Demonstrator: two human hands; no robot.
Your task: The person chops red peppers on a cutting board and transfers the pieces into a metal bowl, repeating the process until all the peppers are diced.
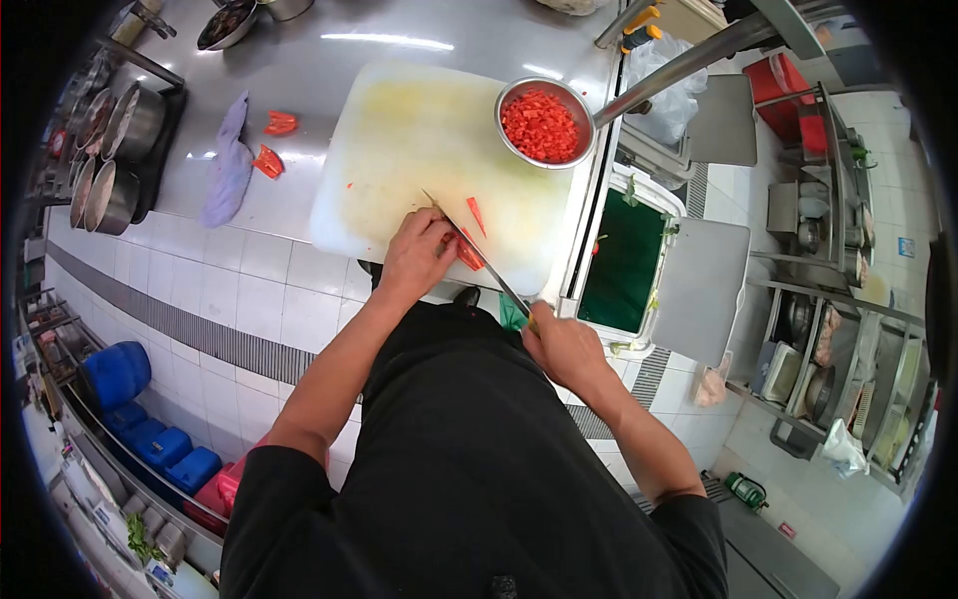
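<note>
My right hand (pixel 567 349) is closed around the handle of a knife (pixel 499 277), its long blade slanting up and left across a white cutting board (pixel 379 130). Against the near side of the blade lies a piece of red pepper (pixel 469 252). My left hand (pixel 416 255) has its fingers curled and pressed together on the pepper's left end, close beside the blade; the fingertips are partly hidden. A cut red pepper strip (pixel 477 215) rests just beyond the blade. At the board's far right corner stands a metal bowl (pixel 502 147) of diced red pepper (pixel 539 125).
Two red pepper pieces (pixel 267 162) and a purple cloth (pixel 230 170) lie on the steel counter (pixel 299 60) left of the board. Metal pots (pixel 112 198) stand at far left. Right of the board is an open bin (pixel 621 265) with dark green inside; a metal post (pixel 689 70) rises nearby.
</note>
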